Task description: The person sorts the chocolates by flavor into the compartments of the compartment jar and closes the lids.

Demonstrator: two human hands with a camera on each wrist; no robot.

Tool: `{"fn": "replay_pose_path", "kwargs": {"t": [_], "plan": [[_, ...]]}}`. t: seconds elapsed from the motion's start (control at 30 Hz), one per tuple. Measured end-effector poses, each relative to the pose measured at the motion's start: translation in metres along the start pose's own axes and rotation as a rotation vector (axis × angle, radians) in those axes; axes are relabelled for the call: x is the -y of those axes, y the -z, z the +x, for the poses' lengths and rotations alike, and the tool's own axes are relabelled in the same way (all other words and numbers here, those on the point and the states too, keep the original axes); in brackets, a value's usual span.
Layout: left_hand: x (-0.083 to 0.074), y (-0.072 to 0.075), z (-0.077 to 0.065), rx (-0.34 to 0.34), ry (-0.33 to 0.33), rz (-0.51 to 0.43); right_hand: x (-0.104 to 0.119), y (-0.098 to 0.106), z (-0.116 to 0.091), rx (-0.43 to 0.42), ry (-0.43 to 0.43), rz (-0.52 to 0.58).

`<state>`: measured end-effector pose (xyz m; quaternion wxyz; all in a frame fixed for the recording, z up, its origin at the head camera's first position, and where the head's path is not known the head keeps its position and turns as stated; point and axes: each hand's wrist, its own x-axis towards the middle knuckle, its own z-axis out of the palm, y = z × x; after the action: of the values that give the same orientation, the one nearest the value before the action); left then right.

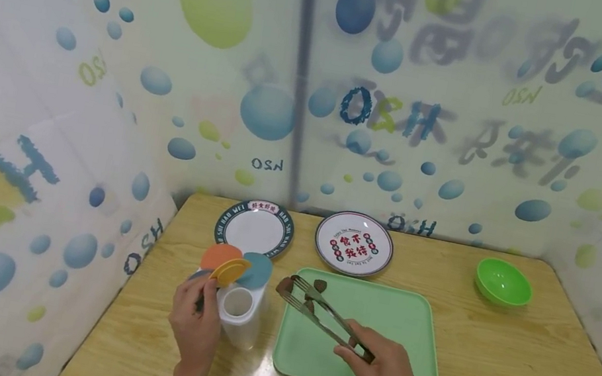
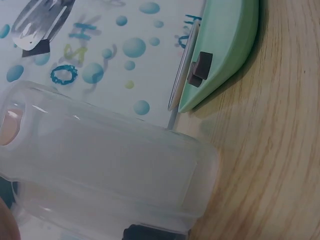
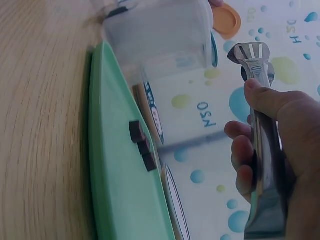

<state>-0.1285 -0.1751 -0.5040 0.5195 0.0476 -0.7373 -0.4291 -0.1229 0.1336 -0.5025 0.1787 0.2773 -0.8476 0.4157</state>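
Observation:
My left hand (image 1: 196, 317) pinches a yellow lid (image 1: 230, 271), raised at a tilt beside the uncovered round mouth of a clear plastic storage container (image 1: 240, 333). Orange (image 1: 221, 255) and blue (image 1: 257, 271) lids top other parts of this container. With my right hand (image 1: 387, 368) I grip metal food tongs (image 1: 337, 319) over the green tray (image 1: 367, 361). Between the tong tips sits a brown piece (image 1: 286, 285), to the right of the container's mouth. Small dark brown blocks (image 3: 143, 146) lie on the tray, partly behind the tongs in the head view.
Behind the container is a plate with a dark patterned rim (image 1: 282, 238). A white plate with red characters (image 1: 357, 227) stands behind the tray. At the back right is a bright green bowl (image 1: 503, 284). Printed sheet walls (image 1: 254, 180) enclose the wooden table (image 1: 498, 371).

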Motion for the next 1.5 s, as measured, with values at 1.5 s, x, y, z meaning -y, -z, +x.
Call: {"fn": "replay_pose_path", "kwargs": {"t": [1.5], "plan": [[0.001,-0.002,0.0,-0.042,-0.035,-0.019,0.019,-0.021,0.009,0.114,-0.116,0.006]]}}
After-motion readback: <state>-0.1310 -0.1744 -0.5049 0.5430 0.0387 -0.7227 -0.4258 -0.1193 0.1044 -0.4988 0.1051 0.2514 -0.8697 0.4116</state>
